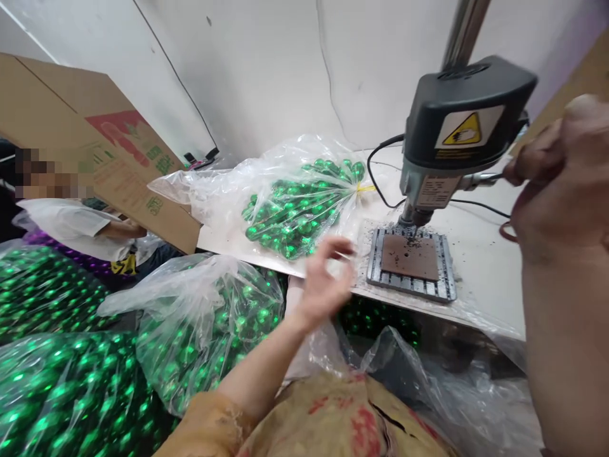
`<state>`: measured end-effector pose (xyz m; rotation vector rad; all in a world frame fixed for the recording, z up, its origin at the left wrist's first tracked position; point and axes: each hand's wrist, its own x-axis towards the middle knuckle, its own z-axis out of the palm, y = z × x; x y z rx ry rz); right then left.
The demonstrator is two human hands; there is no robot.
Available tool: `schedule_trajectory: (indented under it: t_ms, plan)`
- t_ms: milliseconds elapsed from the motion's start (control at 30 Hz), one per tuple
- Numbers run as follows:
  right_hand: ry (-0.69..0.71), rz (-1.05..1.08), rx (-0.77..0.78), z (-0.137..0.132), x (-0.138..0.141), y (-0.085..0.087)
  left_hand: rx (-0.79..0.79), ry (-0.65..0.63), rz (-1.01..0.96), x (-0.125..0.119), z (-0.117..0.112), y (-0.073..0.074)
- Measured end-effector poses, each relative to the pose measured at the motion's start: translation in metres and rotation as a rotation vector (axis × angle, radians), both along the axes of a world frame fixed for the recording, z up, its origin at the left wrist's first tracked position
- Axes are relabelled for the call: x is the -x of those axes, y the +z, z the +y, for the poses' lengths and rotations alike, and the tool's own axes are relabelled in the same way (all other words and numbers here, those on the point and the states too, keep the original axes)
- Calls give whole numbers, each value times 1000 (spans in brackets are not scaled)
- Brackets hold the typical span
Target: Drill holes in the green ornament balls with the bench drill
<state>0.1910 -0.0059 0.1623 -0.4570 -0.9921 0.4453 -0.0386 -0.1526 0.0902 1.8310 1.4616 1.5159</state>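
My right hand (556,184) is closed around the feed lever (480,180) of a small bench drill press (457,133) at the right. Under the drill head lies a grey slotted base with a brown plate (410,257) strewn with chips. My left hand (326,279) hovers at the bench edge just left of that plate, fingers loosely curled and blurred; nothing shows in it. Behind it a clear plastic bag of shiny green balls (295,209) lies on the white bench (480,279).
More bags of green balls (209,330) fill the space below and left of the bench. A big cardboard box (95,146) leans at the left, with another person (71,216) beneath it. A black cable (380,171) runs behind the drill. Crumpled plastic lies over my lap.
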Motion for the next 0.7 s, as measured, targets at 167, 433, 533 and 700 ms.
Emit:
schedule_trajectory:
  t_ms: [167, 433, 533, 700]
  plan:
    - [8, -48, -88, -2, 0, 1, 229, 954, 86, 131, 93, -27]
    - [-36, -48, -65, -5, 4, 3, 157, 705, -251, 168, 166, -57]
    - [-57, -52, -67, -5, 5, 4, 81, 588, -345, 154, 183, -50]
    - [-44, -57, -77, -5, 4, 5, -6, 237, -638, 154, 201, -25]
